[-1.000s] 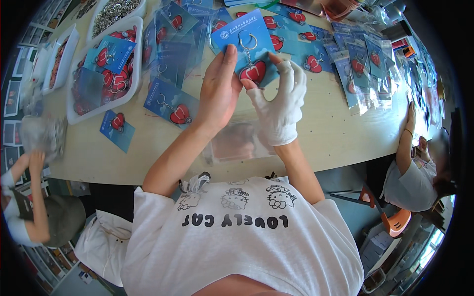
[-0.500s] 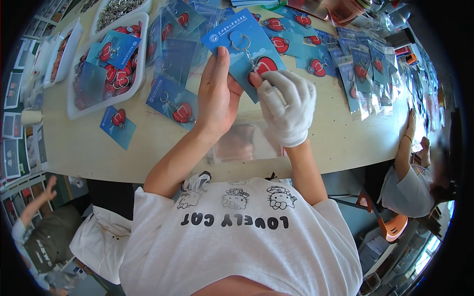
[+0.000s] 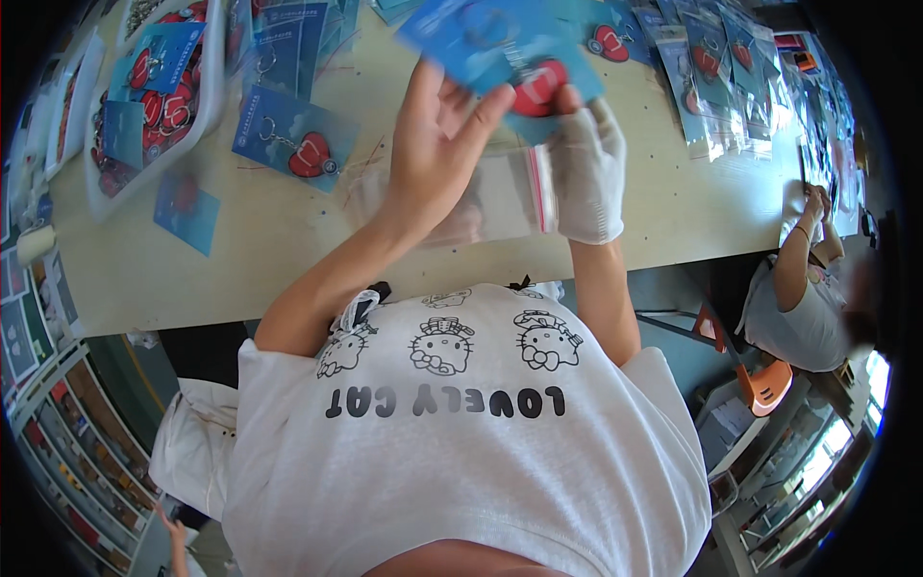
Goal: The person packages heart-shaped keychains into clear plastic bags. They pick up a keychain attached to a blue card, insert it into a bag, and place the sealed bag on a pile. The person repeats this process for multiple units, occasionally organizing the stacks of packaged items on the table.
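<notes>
Up at the far edge of the view, a blue card (image 3: 442,34) carries a red heart-shaped keychain (image 3: 538,88) with a metal ring; it is slightly blurred. My left hand (image 3: 433,159), bare, grips the card from below, thumb on the front beside the heart. My right hand (image 3: 591,183) wears a white glove with bare fingertips showing, and pinches the card's lower right part by the heart. Beneath my hands a clear zip bag (image 3: 505,197) with a red strip lies flat on the table, partly hidden by my left forearm.
A white bin (image 3: 213,91) of red heart keychains and cards stands at the left. Loose carded keychains (image 3: 311,154) lie near it, and bagged ones (image 3: 707,96) pile up at the right. Another person (image 3: 793,298) sits at the table's right end, by an orange chair part (image 3: 766,388).
The card has moved farther away. My left thumb has come over its front beside the heart, and my right hand has shifted from over the heart to the card's lower right. The view has shifted.
</notes>
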Motion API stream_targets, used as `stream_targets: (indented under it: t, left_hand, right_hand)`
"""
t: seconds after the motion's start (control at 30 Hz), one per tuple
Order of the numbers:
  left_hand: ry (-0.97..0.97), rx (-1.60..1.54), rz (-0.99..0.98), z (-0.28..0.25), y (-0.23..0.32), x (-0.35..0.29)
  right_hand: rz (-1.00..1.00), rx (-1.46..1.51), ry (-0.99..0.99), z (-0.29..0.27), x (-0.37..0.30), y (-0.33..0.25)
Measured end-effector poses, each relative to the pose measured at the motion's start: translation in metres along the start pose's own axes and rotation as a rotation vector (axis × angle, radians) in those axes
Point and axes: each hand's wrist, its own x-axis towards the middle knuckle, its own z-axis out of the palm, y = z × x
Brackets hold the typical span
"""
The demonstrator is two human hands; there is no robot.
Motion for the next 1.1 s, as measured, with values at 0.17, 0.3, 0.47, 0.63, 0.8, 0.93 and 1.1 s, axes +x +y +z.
stream_targets:
  t: [0.17,0.3,0.47,0.63,0.8,0.93,1.1]
  left_hand:
    - [-0.532,1.096,0.174,-0.039,-0.01,-0.024]
    - [-0.558,0.911,0.073,-0.043,-0.019,-0.022]
    - [-0.541,0.862,0.036,-0.047,-0.013,-0.01]
    - [-0.541,0.7,-0.218,-0.055,-0.002,0.005]
    - [-0.55,0.454,-0.579,-0.069,0.001,0.024]
    - [-0.555,0.214,-0.706,-0.075,0.001,0.03]
    - [-0.593,0.233,-0.743,-0.076,0.002,0.033]
  right_hand:
    - [-0.166,-0.194,0.227,-0.056,0.014,0.007]
    - [-0.068,-0.202,0.225,-0.069,0.008,0.012]
    - [-0.015,-0.307,0.15,-0.076,0.004,0.011]
    - [-0.026,-0.368,0.058,-0.09,0.001,0.002]
    - [-0.002,-0.394,-0.021,-0.115,0.006,-0.001]
    - [-0.068,-0.338,-0.057,-0.111,0.016,-0.006]
    - [-0.064,-0.384,-0.19,-0.111,0.024,-0.017]
